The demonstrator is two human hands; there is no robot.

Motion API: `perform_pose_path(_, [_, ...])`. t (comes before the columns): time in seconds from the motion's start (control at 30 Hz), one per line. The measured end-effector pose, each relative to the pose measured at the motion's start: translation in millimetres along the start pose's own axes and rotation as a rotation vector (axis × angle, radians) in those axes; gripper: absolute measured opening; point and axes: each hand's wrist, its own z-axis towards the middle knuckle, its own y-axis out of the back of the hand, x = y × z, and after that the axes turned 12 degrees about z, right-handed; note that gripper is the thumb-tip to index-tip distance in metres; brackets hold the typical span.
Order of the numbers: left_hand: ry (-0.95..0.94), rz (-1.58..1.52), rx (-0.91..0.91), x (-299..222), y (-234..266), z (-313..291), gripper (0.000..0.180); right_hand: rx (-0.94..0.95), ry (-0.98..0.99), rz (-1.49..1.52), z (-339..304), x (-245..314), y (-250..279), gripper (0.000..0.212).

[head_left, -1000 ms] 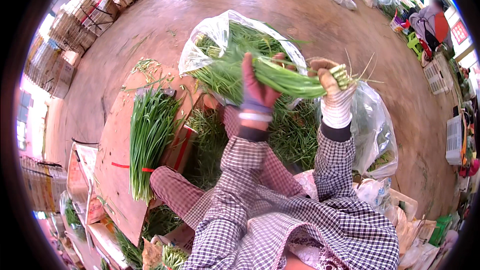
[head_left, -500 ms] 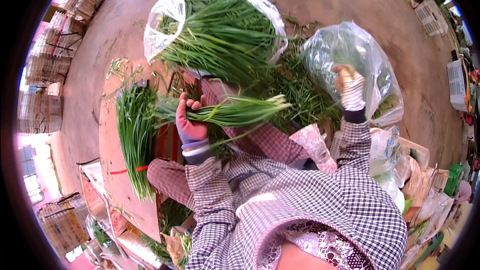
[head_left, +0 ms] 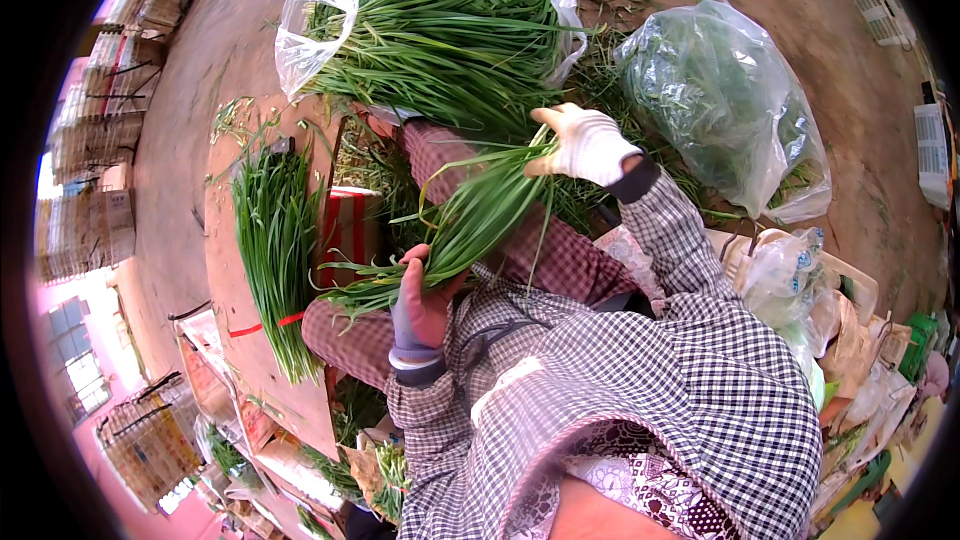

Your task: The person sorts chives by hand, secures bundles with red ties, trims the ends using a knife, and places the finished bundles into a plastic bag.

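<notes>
Across my lap runs a loose bunch of garlic chives (head_left: 485, 215), held at both ends. My left hand (head_left: 420, 305), in a pink and grey glove with bare fingertips, is closed around its leafy lower end. My right hand (head_left: 585, 145), in a white glove, grips the pale stem end higher up. To the left, a larger pile of chives (head_left: 275, 260) lies on a wooden board (head_left: 225, 305), over a red strap (head_left: 245, 330). Beyond my hands, a clear plastic bag (head_left: 320, 45) lies open, stuffed with long chives (head_left: 450, 35).
A second clear bag (head_left: 715, 105) of greens stands at the far right. Loose trimmings (head_left: 600, 60) litter the floor between the bags. Bundled cardboard stacks (head_left: 95, 140) line the left side. Crumpled plastic bags (head_left: 780, 280) lie to my right.
My right hand has come from the right-hand bag to the stem end of the bunch. My left hand has lowered toward my lap, and the bunch now slants up to the right.
</notes>
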Motion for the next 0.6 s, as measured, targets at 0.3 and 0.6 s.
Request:
perform_pose_path(0.3, [-0.04,-0.202,0.019,-19.8,3.1,-18.5,0.02,0.107,0.255,0.361,43.1,-24.4,-78.3,0.028])
perform_pose_path(0.6, [-0.145,-0.37,-0.065,15.9,59.0,-11.6,0.029,-0.558,-0.208,0.999,-27.3,-76.7,-16.7,0.025])
